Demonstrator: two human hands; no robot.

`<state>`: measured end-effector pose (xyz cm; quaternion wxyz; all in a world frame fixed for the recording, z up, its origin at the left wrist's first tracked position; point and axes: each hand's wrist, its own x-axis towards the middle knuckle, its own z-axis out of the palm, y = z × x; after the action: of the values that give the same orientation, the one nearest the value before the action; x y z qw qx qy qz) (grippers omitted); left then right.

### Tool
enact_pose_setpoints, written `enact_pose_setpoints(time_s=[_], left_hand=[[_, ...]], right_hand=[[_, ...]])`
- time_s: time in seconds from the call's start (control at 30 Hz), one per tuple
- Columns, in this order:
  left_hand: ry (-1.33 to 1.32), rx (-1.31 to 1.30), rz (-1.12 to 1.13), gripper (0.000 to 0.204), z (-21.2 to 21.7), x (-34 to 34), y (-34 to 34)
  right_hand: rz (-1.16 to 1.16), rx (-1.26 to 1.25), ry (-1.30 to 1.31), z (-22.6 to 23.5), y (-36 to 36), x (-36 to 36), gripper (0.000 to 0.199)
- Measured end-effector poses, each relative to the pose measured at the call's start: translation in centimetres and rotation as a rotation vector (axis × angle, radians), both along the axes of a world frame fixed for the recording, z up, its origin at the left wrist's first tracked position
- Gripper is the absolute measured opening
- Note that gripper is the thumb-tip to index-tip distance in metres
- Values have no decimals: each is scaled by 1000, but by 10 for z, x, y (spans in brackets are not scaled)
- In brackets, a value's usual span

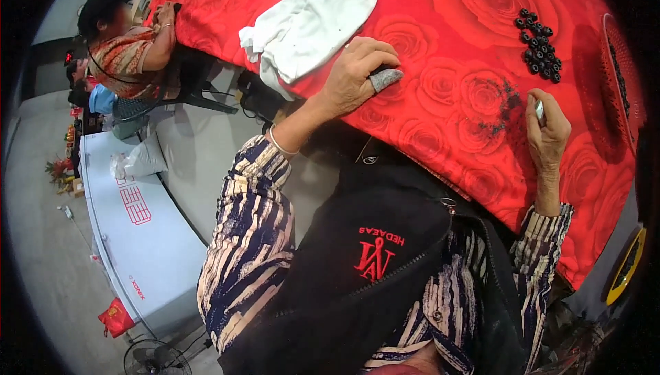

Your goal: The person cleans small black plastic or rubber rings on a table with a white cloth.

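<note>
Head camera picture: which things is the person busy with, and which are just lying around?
Busy with:
- left hand with a wrapped fingertip on the red rose tablecloth
- right hand gripping a small silvery thing
- dark crumbs beside it
- pile of small black pieces

Lying around:
- white cloth
- red basket
- floor fan

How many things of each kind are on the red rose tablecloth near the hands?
White cloth: 1
Pile of small black round pieces: 1 pile, too small to count singly
Patch of black crumbs: 1
Red mesh basket: 1
Hands: 2, the left hand and the right hand
Total: 6
</note>
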<state>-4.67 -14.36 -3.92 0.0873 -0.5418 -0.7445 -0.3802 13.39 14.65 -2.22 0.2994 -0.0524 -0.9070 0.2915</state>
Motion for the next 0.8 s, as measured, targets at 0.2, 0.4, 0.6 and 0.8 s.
enact_pose_setpoints(time_s=[0.2, 0.4, 0.6, 0.8], left_hand=[[81, -11, -13, 19, 2, 6, -6], [108, -52, 4, 18, -2, 15, -18], [175, -68, 80, 17, -11, 19, -47], [291, -91, 201, 22, -27, 31, -91]], right_hand=[[-9, -27, -25, -2, -1, -1, 10], [-13, 13, -48, -3, 2, 3, 10], [-18, 50, -43, -6, 2, 0, 11], [-56, 82, -114, -8, 8, 2, 11]])
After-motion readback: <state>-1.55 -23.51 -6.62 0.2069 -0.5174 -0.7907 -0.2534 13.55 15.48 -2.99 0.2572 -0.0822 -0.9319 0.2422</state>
